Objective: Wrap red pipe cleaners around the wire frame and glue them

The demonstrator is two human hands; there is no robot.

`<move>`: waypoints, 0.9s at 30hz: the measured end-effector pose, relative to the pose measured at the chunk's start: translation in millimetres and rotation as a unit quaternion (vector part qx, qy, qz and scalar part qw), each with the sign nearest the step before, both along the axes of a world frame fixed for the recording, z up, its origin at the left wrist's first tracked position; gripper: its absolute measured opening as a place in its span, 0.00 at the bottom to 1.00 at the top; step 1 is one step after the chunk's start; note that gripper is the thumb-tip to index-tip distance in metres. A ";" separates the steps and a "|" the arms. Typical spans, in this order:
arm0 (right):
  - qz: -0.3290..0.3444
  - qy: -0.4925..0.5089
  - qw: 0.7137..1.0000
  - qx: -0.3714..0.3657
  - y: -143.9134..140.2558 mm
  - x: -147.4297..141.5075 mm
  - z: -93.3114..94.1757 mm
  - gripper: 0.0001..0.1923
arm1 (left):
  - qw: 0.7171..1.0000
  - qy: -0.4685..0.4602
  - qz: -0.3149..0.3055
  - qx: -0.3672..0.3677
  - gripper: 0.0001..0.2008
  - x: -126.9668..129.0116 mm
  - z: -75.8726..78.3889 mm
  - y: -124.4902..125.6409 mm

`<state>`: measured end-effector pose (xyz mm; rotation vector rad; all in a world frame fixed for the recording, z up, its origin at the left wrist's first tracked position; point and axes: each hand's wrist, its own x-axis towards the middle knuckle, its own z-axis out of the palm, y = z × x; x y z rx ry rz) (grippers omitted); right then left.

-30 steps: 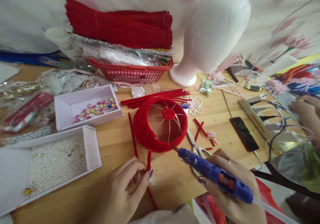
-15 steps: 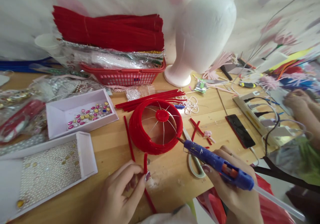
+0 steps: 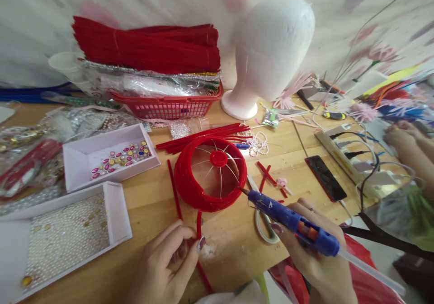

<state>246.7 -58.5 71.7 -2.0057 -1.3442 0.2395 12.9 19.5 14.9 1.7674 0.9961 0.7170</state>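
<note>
Far left on the tabletop (image 3: 152, 200), a white tray of pearls (image 3: 68, 234) and a second tray of coloured gems (image 3: 111, 157) are seen untouched — nothing from either is fixed to the work yet, as far as can be told. Next, the left hand (image 3: 166, 263) is found near the front edge, its grip pinched on a red pipe cleaner (image 3: 199, 231), the short upper end stood upright between thumb and fingertips, the rest trailing off toward the body. Just behind it the red round frame (image 3: 210, 173) is resting on the tabletop; its outer band is already wrapped fully in red, and a red hub is set at the centre, while the thin wire spokes are left bare. Loose red stems (image 3: 203, 134) are lying behind it, unused. To the right, the blue glue gun (image 3: 291, 222) is held in the right hand (image 3: 315, 254), grip closed round the body, nozzle brought to the frame's near right rim — whether touching cannot be told. Judged so: wrapping largely done, spokes and decoration outstanding.
</note>
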 end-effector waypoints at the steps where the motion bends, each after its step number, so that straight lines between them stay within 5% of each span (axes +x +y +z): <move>1: -0.002 -0.001 1.000 0.001 0.0 -0.1 -0.1 0.15 | 1.000 0.001 0.000 0.002 0.09 -0.5 -0.1 0.1; 20: 0.007 -0.005 1.000 0.005 -1.7 -0.9 -1.2 0.14 | 1.000 0.000 0.005 0.007 0.09 0.0 0.0 1.1; 27: 0.079 -0.009 0.997 -0.002 1.3 7.5 1.5 0.13 | 0.999 -0.002 0.020 0.032 0.11 -0.1 1.6 4.6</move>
